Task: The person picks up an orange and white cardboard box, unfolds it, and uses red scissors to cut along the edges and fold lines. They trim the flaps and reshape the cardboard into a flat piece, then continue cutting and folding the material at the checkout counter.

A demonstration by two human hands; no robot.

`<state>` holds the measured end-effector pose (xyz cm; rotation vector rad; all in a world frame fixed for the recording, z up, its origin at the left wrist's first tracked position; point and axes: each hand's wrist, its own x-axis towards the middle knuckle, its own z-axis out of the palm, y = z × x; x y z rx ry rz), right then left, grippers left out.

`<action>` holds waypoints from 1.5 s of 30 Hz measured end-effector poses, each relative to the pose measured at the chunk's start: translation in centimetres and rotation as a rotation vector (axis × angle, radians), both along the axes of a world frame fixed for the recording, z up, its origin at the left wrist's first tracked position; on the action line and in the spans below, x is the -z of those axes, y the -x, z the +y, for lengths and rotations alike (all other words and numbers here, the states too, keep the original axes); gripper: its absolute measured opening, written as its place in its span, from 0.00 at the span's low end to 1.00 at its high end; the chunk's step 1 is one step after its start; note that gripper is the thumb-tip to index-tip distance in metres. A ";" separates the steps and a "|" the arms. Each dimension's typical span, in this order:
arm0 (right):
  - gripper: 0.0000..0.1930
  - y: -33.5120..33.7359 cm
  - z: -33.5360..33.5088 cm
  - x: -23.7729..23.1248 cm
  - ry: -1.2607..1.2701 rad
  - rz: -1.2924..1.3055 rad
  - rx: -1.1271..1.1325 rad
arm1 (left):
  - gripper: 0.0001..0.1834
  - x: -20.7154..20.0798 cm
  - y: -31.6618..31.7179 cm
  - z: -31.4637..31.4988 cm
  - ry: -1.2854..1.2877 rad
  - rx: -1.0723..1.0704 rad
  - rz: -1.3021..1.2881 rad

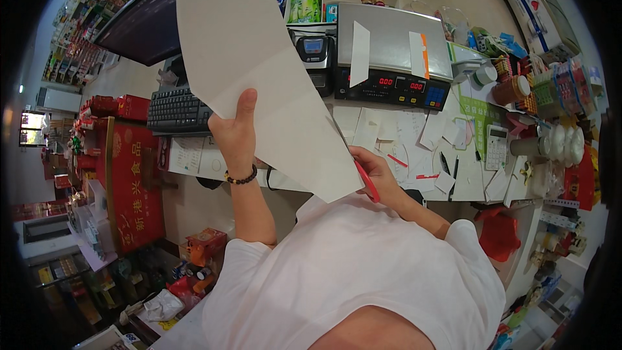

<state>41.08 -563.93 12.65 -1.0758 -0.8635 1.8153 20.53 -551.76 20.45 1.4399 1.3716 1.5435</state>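
Note:
A large sheet of white paper [243, 39] is raised in front of me, slanting from the upper left down to my chest. My left hand [236, 133], with a dark bead bracelet at the wrist, grips its left edge, thumb on top and fingers hidden beneath. At the sheet's lower right edge, my right hand [383, 178] is closed on red-handled scissors [370, 186]. Their dark blades run along that edge; how far they are opened cannot be made out. Two cut strips, a white piece [360, 52] and an orange-edged piece [418, 52], lie on the scale [394, 16].
Paper scraps [431, 131], pens [455, 167] and a white calculator [497, 146] cover the counter to the right. A black keyboard [175, 110] and a monitor [142, 23] stand at the left. Jars [510, 89] crowd the right end.

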 end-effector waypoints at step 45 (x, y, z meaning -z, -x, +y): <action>0.24 0.5 0.2 0.5 -0.171 -0.019 0.114 | 0.25 0.3 -0.5 -0.1 0.031 0.086 -0.002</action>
